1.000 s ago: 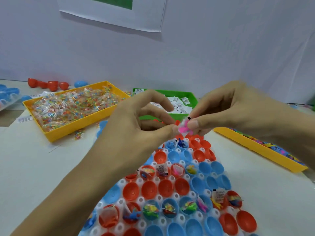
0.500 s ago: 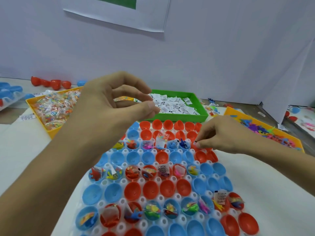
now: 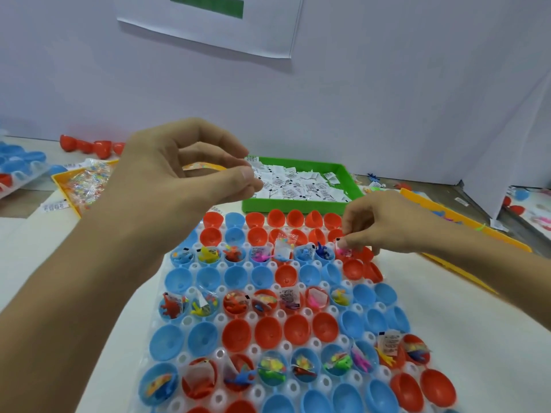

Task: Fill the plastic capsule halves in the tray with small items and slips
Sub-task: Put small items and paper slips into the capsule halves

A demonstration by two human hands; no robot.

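Capsule halves, red and blue, sit open side up in a white tray point(image 3: 190, 268) on the bench point(image 3: 465, 317), in rows that run away from the viewer. Some rows hold small toys and printed slips; the rows between them show bare cups. The right hand point(image 3: 378, 225) reaches down to the far right part of the tray, its fingers curled, thumb and forefinger pinching a small pink item with a slip point(image 3: 343, 251) at the rim of a red half point(image 3: 353, 253) in the third row from the far edge. The left hand point(image 3: 179, 180) hovers above the tray's far left corner, fingers bent and thumb tip touching the forefinger tip; whether anything is held between them I cannot tell. Behind the tray stands a green bin point(image 3: 346, 177) full of white slips. A yellow bin point(image 3: 67, 186) of clear packets lies to the left, and another yellow bin point(image 3: 477, 231) to the right.
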